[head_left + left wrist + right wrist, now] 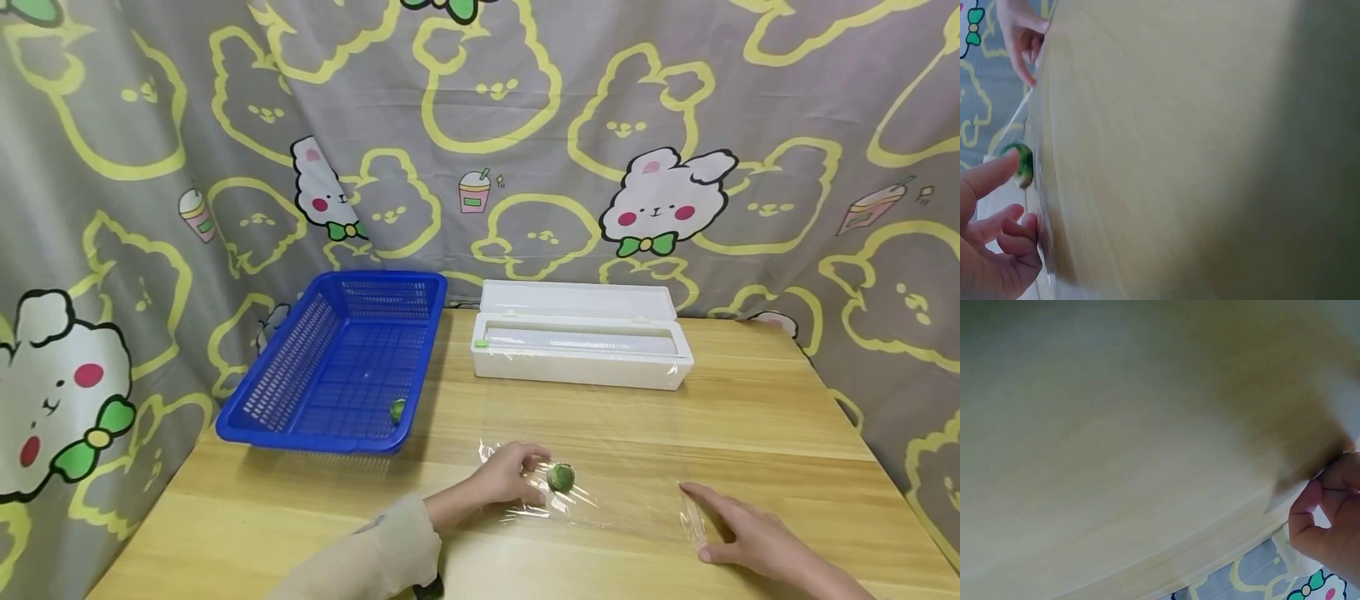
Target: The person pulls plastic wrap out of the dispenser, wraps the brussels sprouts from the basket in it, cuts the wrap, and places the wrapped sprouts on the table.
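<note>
A Brussels sprout (561, 477) lies on a sheet of clear cling film (637, 500) spread over the table. My left hand (513, 477) is beside the sprout, thumb and fingers parted around its left side, over wrinkled film. In the left wrist view, the index finger overlaps the sprout (1022, 164) while the other fingers bend near the film. At the film's right edge is my right hand (750, 533), its thumb and index finger apart, with fingertips touching the crinkled edge. The right wrist view shows that hand (1329, 515) low over the wood.
A white cling film dispenser (581, 368) stands at the back with its lid raised, a roll inside and a green slider at its left end. To the left is a blue basket (330, 442) holding another sprout (397, 411). A patterned curtain (525, 183) hangs behind the table.
</note>
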A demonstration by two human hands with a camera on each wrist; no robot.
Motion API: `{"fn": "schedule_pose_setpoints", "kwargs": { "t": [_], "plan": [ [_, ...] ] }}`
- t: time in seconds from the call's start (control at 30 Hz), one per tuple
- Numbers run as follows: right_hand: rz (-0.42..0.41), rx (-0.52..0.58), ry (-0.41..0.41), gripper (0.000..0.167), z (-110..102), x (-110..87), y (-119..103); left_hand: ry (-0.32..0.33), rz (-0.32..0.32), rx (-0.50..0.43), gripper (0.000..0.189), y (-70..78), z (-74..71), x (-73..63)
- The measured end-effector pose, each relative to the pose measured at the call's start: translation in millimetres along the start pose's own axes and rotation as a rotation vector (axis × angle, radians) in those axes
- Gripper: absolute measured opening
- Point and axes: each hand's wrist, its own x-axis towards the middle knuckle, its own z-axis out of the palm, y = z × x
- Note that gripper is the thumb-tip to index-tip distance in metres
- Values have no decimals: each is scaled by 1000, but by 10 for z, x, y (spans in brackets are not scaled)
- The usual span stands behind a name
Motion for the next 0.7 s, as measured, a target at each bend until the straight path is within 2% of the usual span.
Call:
{"fn": "schedule_pose_setpoints", "kwargs": {
  "t": [0.17,0.23,0.43,0.6,0.7],
  "plan": [
    [-50,-7,63,86,31,-28,11,-3,-20,12,59,-73,-83,-79],
    [-56,1,60,87,35,-38,21,-5,-17,1,59,-93,-110,-115],
    [-42,9,58,91,35,-48,34,9,-20,-7,60,-198,-187,-247],
    [-36,4,126,96,61,-60,11,17,-35,-12,58,-317,-277,-376],
    [-80,6,131,93,74,-65,31,8,-29,-8,55,-362,-345,-472]
  ]
}}
